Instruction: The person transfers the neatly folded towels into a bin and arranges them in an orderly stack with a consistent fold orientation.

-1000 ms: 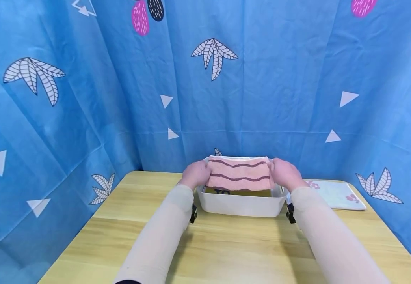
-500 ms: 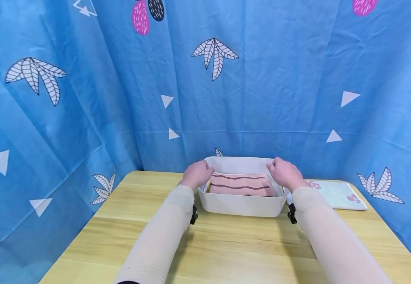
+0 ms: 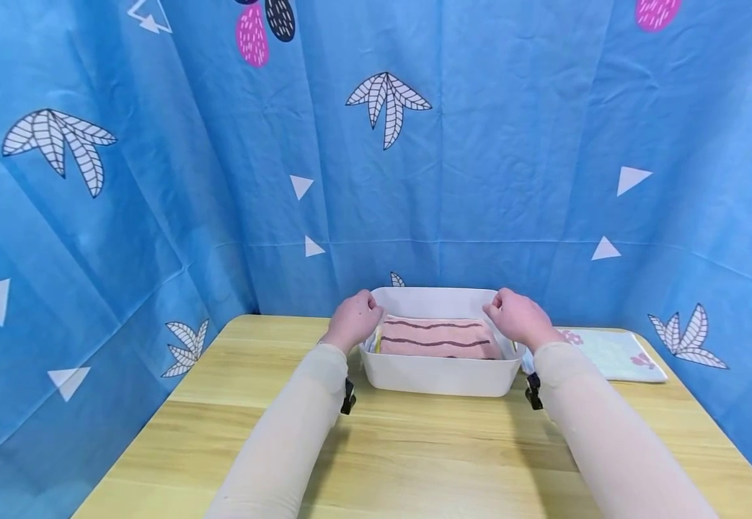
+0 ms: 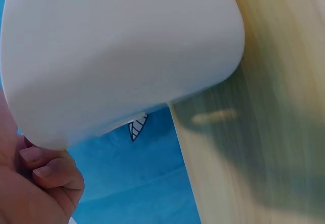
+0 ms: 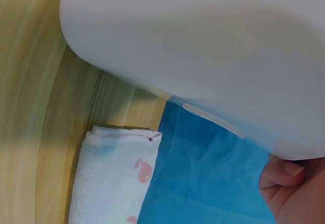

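Note:
A pink hand towel [image 3: 437, 337] with dark wavy stripes lies folded inside a white plastic basin [image 3: 440, 376]. My left hand [image 3: 352, 322] hovers at the basin's left rim, its fingers loosely curled with nothing between them. Over the right rim is my right hand [image 3: 520, 317], fingers bent, apart from the towel. In the left wrist view, the curled fingers [image 4: 58, 176] show right at the basin's edge. The right wrist view shows a bent finger [image 5: 284, 172] close under the rim; the rest of that hand is partly cut off.
A folded white towel [image 3: 616, 355] with pink prints lies on the wooden table [image 3: 440, 454] right of the basin. Blue curtains [image 3: 388, 194] with leaf and triangle prints enclose the table's back and sides.
The pink towel, held up between both hands a second ago, went down into the basin as the hands let go. The left hand has since shifted slightly left.

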Demonstrator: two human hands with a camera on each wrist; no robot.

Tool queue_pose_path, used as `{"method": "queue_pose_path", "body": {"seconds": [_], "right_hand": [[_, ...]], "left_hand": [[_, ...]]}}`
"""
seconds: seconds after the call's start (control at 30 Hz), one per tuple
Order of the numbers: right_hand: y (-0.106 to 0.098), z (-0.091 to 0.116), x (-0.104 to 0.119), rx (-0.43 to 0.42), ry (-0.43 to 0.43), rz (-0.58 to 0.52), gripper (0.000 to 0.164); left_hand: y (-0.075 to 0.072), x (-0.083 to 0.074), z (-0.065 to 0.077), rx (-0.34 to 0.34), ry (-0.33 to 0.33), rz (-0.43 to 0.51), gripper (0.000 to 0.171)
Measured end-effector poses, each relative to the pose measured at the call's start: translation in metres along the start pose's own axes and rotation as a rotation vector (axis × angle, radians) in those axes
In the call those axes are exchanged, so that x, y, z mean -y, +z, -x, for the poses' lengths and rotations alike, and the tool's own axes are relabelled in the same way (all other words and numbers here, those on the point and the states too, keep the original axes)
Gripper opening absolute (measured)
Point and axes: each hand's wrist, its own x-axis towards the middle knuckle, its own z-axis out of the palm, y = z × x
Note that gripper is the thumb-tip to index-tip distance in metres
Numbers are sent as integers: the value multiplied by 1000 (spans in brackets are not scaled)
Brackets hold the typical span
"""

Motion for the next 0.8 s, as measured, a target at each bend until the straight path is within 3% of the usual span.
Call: {"method": "queue_pose_path", "body": {"seconds": [0.37, 0.6, 0.8], "right_hand": [[-2, 3, 2, 3, -21, -50, 27], [0, 3, -1, 14, -32, -120, 26], [-2, 4, -10, -42, -78, -174, 25]], "left_hand": [[-2, 14, 6, -58, -102, -13, 24], [3, 20, 10, 37, -196, 9, 41], [5, 13, 6, 53, -185, -15, 50]]}}
